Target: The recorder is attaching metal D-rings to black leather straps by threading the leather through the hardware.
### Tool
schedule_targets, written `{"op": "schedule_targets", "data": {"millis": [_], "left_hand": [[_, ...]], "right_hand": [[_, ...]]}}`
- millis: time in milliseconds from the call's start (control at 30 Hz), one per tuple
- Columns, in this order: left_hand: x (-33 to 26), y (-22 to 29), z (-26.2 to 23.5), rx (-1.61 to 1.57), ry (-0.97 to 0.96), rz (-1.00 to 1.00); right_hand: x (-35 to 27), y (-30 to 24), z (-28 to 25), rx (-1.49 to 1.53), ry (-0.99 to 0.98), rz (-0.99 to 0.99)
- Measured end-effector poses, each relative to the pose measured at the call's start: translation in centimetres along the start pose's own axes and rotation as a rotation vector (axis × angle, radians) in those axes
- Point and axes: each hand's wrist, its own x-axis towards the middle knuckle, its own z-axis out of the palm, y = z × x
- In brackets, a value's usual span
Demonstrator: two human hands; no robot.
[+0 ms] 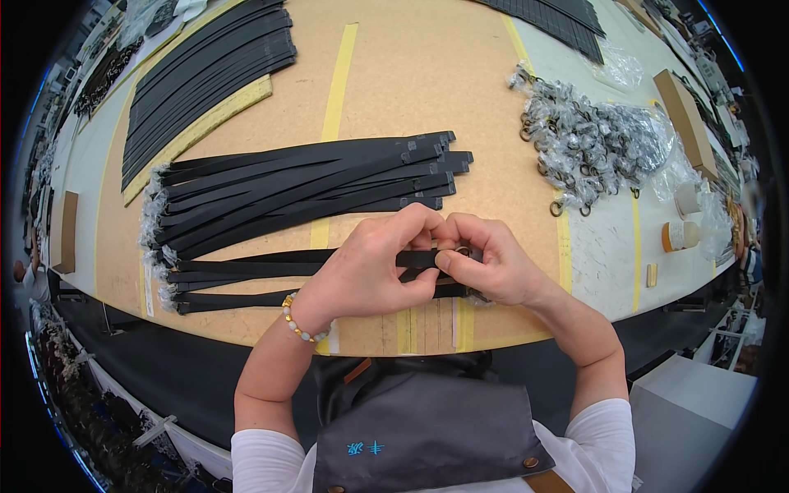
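Near the table's front edge my left hand [374, 259] and my right hand [496, 261] meet over the end of a black strap [417, 259]. The left hand's fingers pinch the strap. My right thumb and fingers close around its tip, where a small dark ring-like metal piece [463, 251] partly shows; the fingers hide the rest. A few more straps [238, 298] run left from under my hands, with clear plastic wrapping [167, 289] on their far-left ends. Just beyond my hands lies a bundle of black straps [304, 185], also plastic-wrapped at its left end.
A heap of plastic-wrapped metal buckles [588, 144] lies at right, near a cardboard box [686, 123] and a small orange-and-white container [680, 237]. Black strips [209, 78] are stacked at upper left, with others [555, 20] at upper right. Yellow tape [338, 82] crosses the table.
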Motion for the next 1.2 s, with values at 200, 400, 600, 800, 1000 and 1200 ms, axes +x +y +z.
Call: {"op": "schedule_targets", "data": {"millis": [200, 400, 600, 800, 1000, 1200], "left_hand": [[-0.5, -0.3, -0.5, -0.238, 0.011, -0.034], [-0.5, 0.2, -1.0, -0.221, 0.01, -0.077], [0.7, -1.8, -1.6, 0.079, 0.229, 0.01], [1.6, -3.9, -2.0, 0.539, 0.221, 0.118], [2.4, -4.6, -1.4, 0.619, 0.21, 0.116], [2.3, -4.8, -1.8, 0.654, 0.212, 0.038]], "right_hand": [[0.0, -1.0, -0.3, 0.39, -0.135, 0.112], [0.0, -0.9, -1.0, 0.306, -0.197, 0.211], [0.0, -0.9, -0.1, 0.004, -0.08, -0.003], [-0.6, -1.2, 1.0, -0.308, 0.031, -0.216], [-1.0, -0.8, 0.8, -0.497, 0.078, -0.262], [-1.0, -1.7, -2.4, -0.704, 0.171, -0.325]]}}
